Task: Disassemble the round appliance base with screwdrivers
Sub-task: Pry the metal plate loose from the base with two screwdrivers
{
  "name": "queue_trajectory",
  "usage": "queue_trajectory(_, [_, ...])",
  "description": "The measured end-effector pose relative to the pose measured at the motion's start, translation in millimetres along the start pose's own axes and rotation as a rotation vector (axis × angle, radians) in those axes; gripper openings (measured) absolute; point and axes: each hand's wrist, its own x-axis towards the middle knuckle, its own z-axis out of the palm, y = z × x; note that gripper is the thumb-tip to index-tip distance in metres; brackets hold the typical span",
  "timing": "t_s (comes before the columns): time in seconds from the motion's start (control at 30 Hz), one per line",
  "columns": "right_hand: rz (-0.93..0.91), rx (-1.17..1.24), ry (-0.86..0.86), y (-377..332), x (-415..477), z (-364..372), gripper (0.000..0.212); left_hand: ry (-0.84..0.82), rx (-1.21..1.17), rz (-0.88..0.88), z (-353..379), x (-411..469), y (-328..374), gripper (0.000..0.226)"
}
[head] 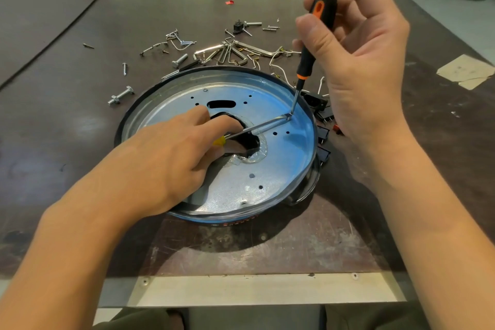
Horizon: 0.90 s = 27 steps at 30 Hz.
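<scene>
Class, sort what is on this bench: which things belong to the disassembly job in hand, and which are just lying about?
In the job: round base, orange-and-black screwdriver in right hand, yellow-handled screwdriver in left hand.
Lying about: bolts, bent wire clips, black switches, red scrap, paper patch.

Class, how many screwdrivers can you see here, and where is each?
2. The orange-and-black screwdriver stands in the right hand; the yellow-handled screwdriver lies in the left hand. Both tips meet on the metal base.
</scene>
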Motion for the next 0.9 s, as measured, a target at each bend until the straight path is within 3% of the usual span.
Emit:
queue_trajectory(0.17, [-0.071,0.082,0.012,3,1,-1,0.031,0.004,-0.021,-0.005,1,1,-1,0.048])
queue_trajectory(0.4, [-0.232,0.14,0.1,-6,14,-21,0.009,0.012,-0.009,-0.007,1,0,2,0.042])
queue_trajectory(0.5, [-0.221,-0.132,0.04,-7,13,-32,0.015,0.012,-0.022,-0.008,1,0,1,0.041])
queue_trajectory(0.6, [-0.042,-0.537,-0.263,-6,9,-39,0.013,0.013,-0.033,-0.009,2,1,0,0.041])
queue_trajectory(0.73, [0.219,-0.846,-0.596,3,6,-38,0.017,0.01,-0.037,-0.007,3,1,-1,0.041])
queue_trajectory(0.9, [0.321,-1.01,-0.653,12,3,-24,0.016,0.009,-0.036,-0.005,2,1,-1,0.046])
